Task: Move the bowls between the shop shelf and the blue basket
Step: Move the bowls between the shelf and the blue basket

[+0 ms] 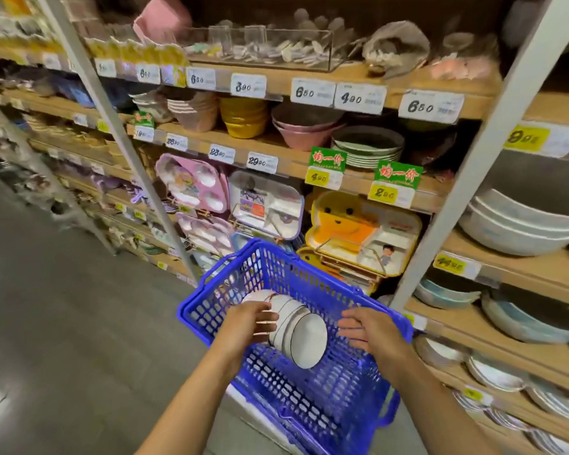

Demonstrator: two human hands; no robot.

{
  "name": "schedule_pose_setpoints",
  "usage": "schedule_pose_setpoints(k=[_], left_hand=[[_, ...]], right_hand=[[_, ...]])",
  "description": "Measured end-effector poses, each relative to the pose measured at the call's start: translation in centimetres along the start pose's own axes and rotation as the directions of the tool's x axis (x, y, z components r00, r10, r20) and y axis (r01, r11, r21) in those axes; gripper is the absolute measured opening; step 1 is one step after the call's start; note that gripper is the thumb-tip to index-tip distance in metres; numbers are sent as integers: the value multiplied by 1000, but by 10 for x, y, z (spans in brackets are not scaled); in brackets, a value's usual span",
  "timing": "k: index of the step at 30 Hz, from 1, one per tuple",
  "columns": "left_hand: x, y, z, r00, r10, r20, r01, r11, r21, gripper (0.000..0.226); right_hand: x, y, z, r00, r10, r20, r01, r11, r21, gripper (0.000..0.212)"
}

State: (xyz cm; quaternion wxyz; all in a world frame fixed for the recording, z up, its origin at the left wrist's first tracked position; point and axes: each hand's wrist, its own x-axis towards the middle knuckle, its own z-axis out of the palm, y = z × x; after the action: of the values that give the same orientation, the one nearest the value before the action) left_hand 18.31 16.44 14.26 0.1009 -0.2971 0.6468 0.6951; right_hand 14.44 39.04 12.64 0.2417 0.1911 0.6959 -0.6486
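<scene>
So, both hands are down inside the blue basket (pixel 276 267) right now, and the white bowls (pixel 301 333) are in there with them: a small nested stack tipped on its side, round base facing toward the right hand (pixel 367 330). The left hand (pixel 250 320) has its fingers (pixel 266 323) curled round the rim end of the stack, so it's properly gripping it. My guess is that grabbing the end keeps the bowls nested as one lump instead of letting them slide apart. The right fingers (pixel 347 326) are loosely bent and holding nothing, just off the base end of the stack with a visible gap, which looks like they're set to cup that side so the stack gets pinched between both hands. Lying sideways makes sense too, since the mesh floor under the fingers would let an upright stack wobble. Can't tell from this whether the bowls are on their way in or out. The shop shelf (pixel 342 178) is up past the fingertips, with kids' divided plates like the yellow bear tray (pixel 352 221) straight ahead, stacked bowls on the board above, and big white basins (pixel 519 224) off beyond the right fingers. What the basket sits on is hidden.
</scene>
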Motion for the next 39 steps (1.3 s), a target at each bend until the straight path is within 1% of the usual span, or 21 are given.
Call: schedule_pose_setpoints(k=[3, 5, 8, 12, 14, 15, 18, 20, 22, 24, 25, 26, 27, 28, 29, 31, 33, 35, 36, 38, 39], left_hand=[[33, -15, 4, 998, -62, -32, 67, 984, 168, 20], [53, -24, 7, 996, -85, -30, 90, 952, 292, 19], [79, -33, 14, 992, -125, -25, 123, 888, 443, 18], [110, -41, 28, 988, -155, 20, 113, 793, 599, 13], [125, -44, 39, 980, -181, 79, 78, 726, 683, 13], [136, -48, 45, 971, -205, 125, 48, 676, 735, 19], [159, -54, 59, 948, -230, 220, -57, 558, 828, 37], [176, -63, 68, 923, -250, 293, -145, 481, 865, 48], [192, -72, 75, 905, -246, 347, -248, 357, 901, 58], [205, -80, 87, 893, -228, 388, -363, 144, 921, 60], [210, -85, 94, 874, -220, 433, -436, 41, 899, 60], [214, -90, 101, 847, -208, 489, -506, -30, 862, 59], [217, -94, 107, 816, -197, 543, -564, -70, 823, 56], [220, -98, 112, 788, -198, 583, -607, -90, 790, 54], [224, -103, 114, 770, -215, 601, -627, -83, 774, 53], [233, -112, 114, 769, -285, 572, -602, -23, 798, 56], [241, -121, 109, 766, -312, 562, -595, -13, 803, 62], [245, -130, 104, 736, -281, 615, -645, -15, 764, 63], [248, -133, 102, 716, -251, 652, -677, -20, 736, 63], [254, -139, 98, 684, -176, 708, -727, -90, 681, 62], [258, -141, 96, 682, -147, 716, -731, -127, 671, 62]], right_hand=[[34, 33, 14, 994, 107, 36, -104, 992, -75, 19], [57, 55, 22, 980, 193, 41, -189, 978, -84, 18], [89, 82, 36, 944, 331, 19, -330, 943, -38, 14], [109, 113, 51, 874, 484, -42, -483, 875, 43, 14], [116, 127, 59, 841, 534, -84, -528, 845, 88, 16], [123, 137, 64, 830, 544, -123, -534, 839, 109, 20], [135, 151, 74, 829, 529, -182, -521, 848, 92, 30], [147, 153, 80, 804, 561, -194, -541, 827, 152, 31], [157, 154, 86, 769, 604, -209, -565, 795, 220, 29], [167, 158, 92, 752, 623, -214, -569, 778, 266, 27], [173, 161, 95, 750, 627, -210, -567, 773, 284, 24], [180, 168, 100, 745, 635, -206, -566, 764, 309, 20], [185, 172, 104, 738, 641, -211, -569, 759, 316, 21], [191, 178, 110, 729, 647, -223, -566, 753, 337, 25], [197, 181, 115, 718, 661, -219, -562, 735, 378, 25], [206, 189, 124, 700, 685, -202, -552, 698, 455, 19], [211, 196, 129, 682, 703, -203, -568, 684, 458, 17], [216, 204, 131, 668, 720, -189, -564, 655, 503, 23], [219, 207, 133, 667, 717, -203, -553, 658, 511, 23], [225, 212, 135, 675, 698, -240, -544, 690, 478, 21], [228, 214, 136, 669, 698, -257, -548, 696, 464, 26]])
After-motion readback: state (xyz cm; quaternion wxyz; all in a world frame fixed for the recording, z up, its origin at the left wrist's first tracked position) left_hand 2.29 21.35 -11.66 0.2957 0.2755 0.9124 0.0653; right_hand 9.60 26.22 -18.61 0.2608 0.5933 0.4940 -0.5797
